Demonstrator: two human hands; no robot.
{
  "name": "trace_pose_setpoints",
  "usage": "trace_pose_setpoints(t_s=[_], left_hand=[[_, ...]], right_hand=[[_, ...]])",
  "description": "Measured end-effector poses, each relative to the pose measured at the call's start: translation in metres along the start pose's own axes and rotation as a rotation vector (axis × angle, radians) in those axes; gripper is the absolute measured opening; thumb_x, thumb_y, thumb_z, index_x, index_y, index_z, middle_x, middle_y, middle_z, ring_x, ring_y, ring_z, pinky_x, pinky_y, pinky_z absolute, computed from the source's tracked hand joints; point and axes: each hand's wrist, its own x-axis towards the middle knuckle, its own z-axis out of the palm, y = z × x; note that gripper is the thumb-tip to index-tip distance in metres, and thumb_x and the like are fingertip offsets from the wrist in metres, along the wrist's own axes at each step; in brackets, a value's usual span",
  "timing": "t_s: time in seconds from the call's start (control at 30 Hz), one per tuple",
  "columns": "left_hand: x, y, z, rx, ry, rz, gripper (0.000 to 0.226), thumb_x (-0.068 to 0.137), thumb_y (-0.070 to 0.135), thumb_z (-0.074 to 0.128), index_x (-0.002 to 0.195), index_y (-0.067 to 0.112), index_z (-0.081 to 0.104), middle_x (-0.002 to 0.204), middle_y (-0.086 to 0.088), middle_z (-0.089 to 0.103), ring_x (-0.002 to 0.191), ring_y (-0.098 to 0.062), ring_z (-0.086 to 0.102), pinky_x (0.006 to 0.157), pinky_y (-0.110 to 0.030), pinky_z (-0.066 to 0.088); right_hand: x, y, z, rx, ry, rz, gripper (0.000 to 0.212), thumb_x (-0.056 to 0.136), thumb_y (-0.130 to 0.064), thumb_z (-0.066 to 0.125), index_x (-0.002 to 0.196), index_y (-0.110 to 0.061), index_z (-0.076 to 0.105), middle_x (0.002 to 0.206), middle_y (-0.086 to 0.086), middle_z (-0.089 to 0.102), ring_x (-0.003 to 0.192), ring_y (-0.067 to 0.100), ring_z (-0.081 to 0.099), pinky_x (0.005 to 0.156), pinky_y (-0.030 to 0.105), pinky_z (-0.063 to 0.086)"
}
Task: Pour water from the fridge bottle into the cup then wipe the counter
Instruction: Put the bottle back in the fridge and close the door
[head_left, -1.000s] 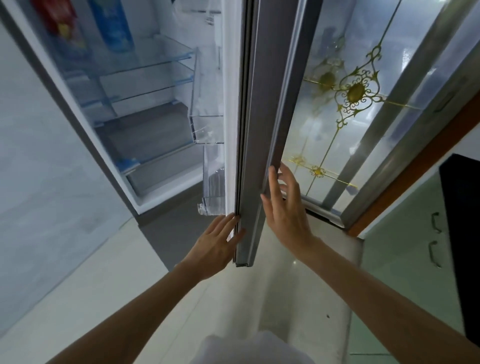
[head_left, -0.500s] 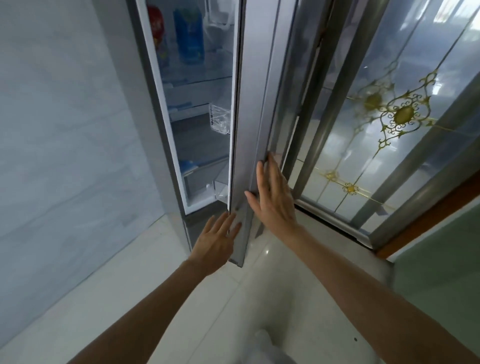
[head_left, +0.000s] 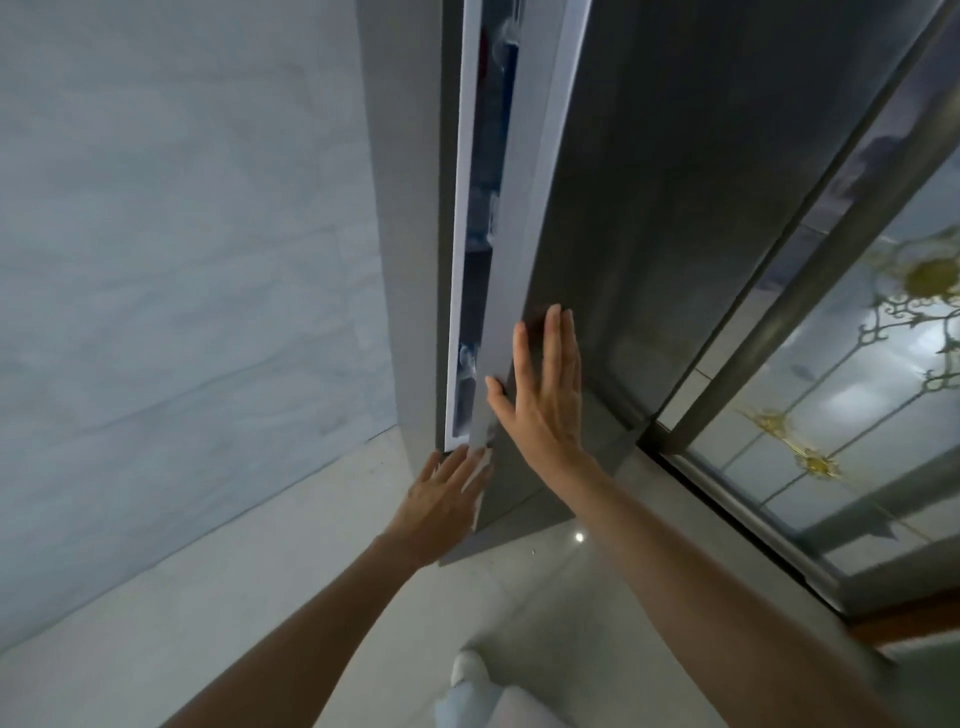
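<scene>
The grey fridge door (head_left: 623, 218) stands nearly shut, leaving a narrow gap (head_left: 478, 270) through which a sliver of the white-lined interior shows. My right hand (head_left: 545, 395) lies flat with fingers spread on the door's outer face near its lower edge. My left hand (head_left: 441, 499) rests open against the door's bottom corner, fingers on its edge. Neither hand holds anything. No bottle, cup or counter is in sight; what stands inside the fridge is blurred.
A pale tiled wall (head_left: 182, 260) fills the left. The light floor (head_left: 260, 597) runs below. A sliding glass door (head_left: 857, 415) with gold ornament and a metal frame stands to the right of the fridge.
The fridge door has swung from wide open to almost shut, both hands staying on it. The shelves and packages seen earlier are now hidden behind the door.
</scene>
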Motion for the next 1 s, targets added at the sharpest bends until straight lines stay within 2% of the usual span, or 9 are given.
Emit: trace_pose_setpoints(t_s=[0.07, 0.17, 0.53, 0.6, 0.77, 0.87, 1.0], left_hand=[[-0.001, -0.012, 0.01, -0.002, -0.056, -0.031, 0.056, 0.07, 0.025, 0.079, 0.123, 0.012, 0.064, 0.131, -0.01, 0.059, 0.121, -0.029, 0.057, 0.096, -0.046, 0.05], [0.005, -0.027, 0.014, -0.002, -0.136, -0.088, 0.063, 0.065, 0.03, 0.083, 0.122, 0.013, 0.065, 0.131, -0.01, 0.06, 0.122, -0.028, 0.057, 0.095, -0.046, 0.051], [0.048, -0.062, 0.018, 0.026, -0.149, -0.211, 0.068, 0.065, 0.029, 0.082, 0.128, 0.013, 0.06, 0.134, -0.012, 0.057, 0.123, -0.031, 0.055, 0.098, -0.048, 0.048], [0.05, -0.061, 0.019, 0.024, -0.154, -0.208, 0.069, 0.066, 0.029, 0.081, 0.128, 0.012, 0.06, 0.134, -0.013, 0.056, 0.123, -0.031, 0.055, 0.098, -0.048, 0.048], [0.046, -0.057, 0.015, 0.034, -0.125, -0.223, 0.063, 0.069, 0.03, 0.08, 0.127, 0.013, 0.06, 0.133, -0.013, 0.056, 0.122, -0.032, 0.055, 0.098, -0.048, 0.047], [0.041, -0.054, 0.003, 0.035, -0.062, -0.23, 0.056, 0.072, 0.028, 0.079, 0.123, 0.012, 0.062, 0.13, -0.012, 0.059, 0.12, -0.032, 0.057, 0.096, -0.049, 0.048], [0.028, -0.053, -0.016, 0.032, 0.03, -0.236, 0.052, 0.076, 0.024, 0.077, 0.123, 0.007, 0.062, 0.128, -0.014, 0.061, 0.118, -0.035, 0.059, 0.095, -0.052, 0.048]], right_hand=[[0.011, -0.002, 0.014, -0.011, -0.006, -0.01, 0.087, 0.093, -0.046, 0.053, 0.152, -0.017, -0.004, 0.158, 0.017, 0.001, 0.14, 0.042, 0.02, 0.111, 0.053, 0.032], [0.03, -0.009, 0.036, -0.034, -0.007, 0.014, 0.081, 0.093, -0.044, 0.055, 0.149, -0.011, 0.008, 0.151, 0.021, 0.018, 0.14, 0.04, 0.021, 0.112, 0.053, 0.028], [0.069, -0.017, 0.091, -0.131, -0.034, 0.067, 0.079, 0.094, -0.045, 0.053, 0.152, -0.012, 0.01, 0.152, 0.018, 0.019, 0.141, 0.037, 0.02, 0.112, 0.055, 0.027], [0.068, -0.013, 0.087, -0.13, -0.053, 0.044, 0.079, 0.095, -0.048, 0.051, 0.152, -0.012, 0.011, 0.153, 0.018, 0.02, 0.142, 0.037, 0.02, 0.113, 0.055, 0.025], [0.065, -0.004, 0.053, -0.024, -0.157, -0.048, 0.062, 0.097, -0.043, 0.048, 0.147, -0.009, 0.034, 0.154, 0.018, 0.027, 0.143, 0.035, 0.023, 0.114, 0.052, 0.027], [0.055, 0.007, 0.026, 0.032, -0.206, -0.005, 0.043, 0.099, -0.031, 0.044, 0.135, -0.008, 0.052, 0.147, 0.015, 0.042, 0.14, 0.03, 0.034, 0.112, 0.048, 0.032], [0.021, 0.026, -0.008, -0.007, -0.317, 0.107, 0.04, 0.099, -0.03, 0.037, 0.122, -0.008, 0.061, 0.133, 0.012, 0.057, 0.13, 0.028, 0.046, 0.107, 0.044, 0.038]])
